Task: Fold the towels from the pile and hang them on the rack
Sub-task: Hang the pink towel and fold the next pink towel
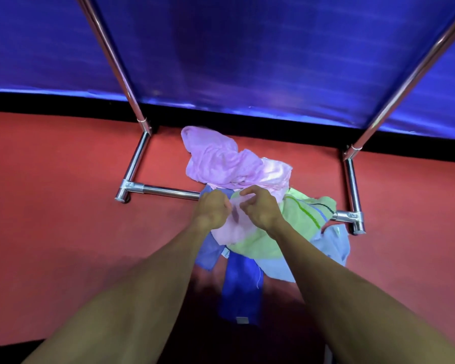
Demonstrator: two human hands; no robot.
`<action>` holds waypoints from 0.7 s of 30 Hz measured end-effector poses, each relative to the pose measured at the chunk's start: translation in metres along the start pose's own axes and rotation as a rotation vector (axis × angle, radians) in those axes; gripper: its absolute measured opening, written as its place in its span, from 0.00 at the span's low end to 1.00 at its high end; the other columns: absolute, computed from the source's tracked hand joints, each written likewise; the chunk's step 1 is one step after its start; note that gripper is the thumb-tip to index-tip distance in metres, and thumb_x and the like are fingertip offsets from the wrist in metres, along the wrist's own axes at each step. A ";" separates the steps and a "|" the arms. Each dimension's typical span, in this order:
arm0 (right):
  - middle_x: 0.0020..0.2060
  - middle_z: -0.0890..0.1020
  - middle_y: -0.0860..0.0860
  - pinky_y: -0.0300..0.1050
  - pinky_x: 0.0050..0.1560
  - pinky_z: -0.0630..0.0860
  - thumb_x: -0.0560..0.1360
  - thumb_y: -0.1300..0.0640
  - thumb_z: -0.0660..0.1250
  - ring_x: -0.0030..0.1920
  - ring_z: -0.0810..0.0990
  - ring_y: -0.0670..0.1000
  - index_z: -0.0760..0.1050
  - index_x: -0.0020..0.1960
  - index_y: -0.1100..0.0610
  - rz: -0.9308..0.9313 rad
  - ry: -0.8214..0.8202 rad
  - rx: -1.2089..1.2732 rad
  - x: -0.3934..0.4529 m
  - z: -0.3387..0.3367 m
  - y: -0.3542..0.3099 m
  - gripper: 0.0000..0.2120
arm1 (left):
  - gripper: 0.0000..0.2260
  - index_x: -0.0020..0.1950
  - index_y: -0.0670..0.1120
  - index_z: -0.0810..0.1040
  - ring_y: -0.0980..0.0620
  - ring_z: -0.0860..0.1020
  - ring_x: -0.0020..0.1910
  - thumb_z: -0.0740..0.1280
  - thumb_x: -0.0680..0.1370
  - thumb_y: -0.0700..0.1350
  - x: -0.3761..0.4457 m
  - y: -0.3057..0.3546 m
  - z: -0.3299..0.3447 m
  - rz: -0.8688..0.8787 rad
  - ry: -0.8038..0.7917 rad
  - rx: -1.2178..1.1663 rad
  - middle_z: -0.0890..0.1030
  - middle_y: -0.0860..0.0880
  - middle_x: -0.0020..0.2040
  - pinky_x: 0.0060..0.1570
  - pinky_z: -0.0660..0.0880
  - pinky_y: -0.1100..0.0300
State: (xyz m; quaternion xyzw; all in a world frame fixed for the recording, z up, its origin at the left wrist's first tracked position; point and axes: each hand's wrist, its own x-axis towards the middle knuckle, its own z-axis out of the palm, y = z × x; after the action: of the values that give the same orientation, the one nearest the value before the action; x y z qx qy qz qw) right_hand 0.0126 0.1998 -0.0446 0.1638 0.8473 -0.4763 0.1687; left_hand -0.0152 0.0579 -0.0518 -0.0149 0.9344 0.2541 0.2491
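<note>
I'm right at the start, as far as I can judge: the pile (250, 206) of towels lies heaped on the red floor (63, 219), draped over the rack's low front bar (168, 191), and I see nothing folded. The parts of the rack (132, 169) in view, its two slanted uprights and base tubes, carry no towel; its top rail is out of frame, so I can't say what hangs there.

My left hand (212, 208) and right hand (259, 206) are both down on the pile, close together, fingers curled and pinching the pale pink towel (233, 227) that lies on top, beside a green striped one (300, 216). A lilac towel (213, 156) sits behind, blue ones (241, 290) underneath toward me.

So the step in hand looks like lifting out this first towel. The folding and hanging of every towel in view is left.
</note>
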 end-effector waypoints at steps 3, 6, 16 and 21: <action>0.49 0.83 0.56 0.39 0.46 0.69 0.73 0.64 0.68 0.47 0.78 0.50 0.78 0.55 0.55 0.002 -0.013 -0.025 -0.008 -0.006 -0.012 0.12 | 0.11 0.52 0.37 0.83 0.44 0.79 0.56 0.63 0.79 0.39 -0.009 0.007 -0.014 0.066 -0.090 0.066 0.84 0.43 0.54 0.56 0.75 0.52; 0.47 0.83 0.56 0.38 0.45 0.68 0.73 0.64 0.69 0.45 0.77 0.50 0.79 0.54 0.56 -0.036 -0.001 -0.067 -0.018 -0.009 -0.019 0.10 | 0.10 0.56 0.38 0.81 0.45 0.77 0.60 0.64 0.80 0.41 -0.018 0.009 -0.016 0.095 -0.091 0.088 0.82 0.43 0.59 0.56 0.71 0.57; 0.48 0.81 0.56 0.40 0.46 0.69 0.75 0.64 0.66 0.49 0.79 0.55 0.77 0.60 0.58 -0.038 -0.025 -0.150 -0.007 0.001 -0.001 0.14 | 0.24 0.71 0.42 0.69 0.42 0.70 0.70 0.71 0.77 0.46 0.000 -0.018 0.009 -0.030 -0.096 0.113 0.71 0.43 0.71 0.66 0.69 0.52; 0.53 0.84 0.57 0.47 0.54 0.75 0.75 0.64 0.65 0.55 0.81 0.59 0.75 0.64 0.56 -0.082 0.005 -0.124 0.000 0.011 0.012 0.18 | 0.15 0.58 0.44 0.76 0.42 0.76 0.61 0.71 0.77 0.50 0.006 -0.021 0.023 -0.083 -0.037 0.010 0.79 0.44 0.60 0.60 0.73 0.51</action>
State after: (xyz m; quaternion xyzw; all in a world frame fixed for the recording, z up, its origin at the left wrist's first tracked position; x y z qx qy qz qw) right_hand 0.0197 0.1961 -0.0588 0.1195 0.8815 -0.4290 0.1569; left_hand -0.0061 0.0511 -0.0820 -0.0479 0.9295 0.2391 0.2766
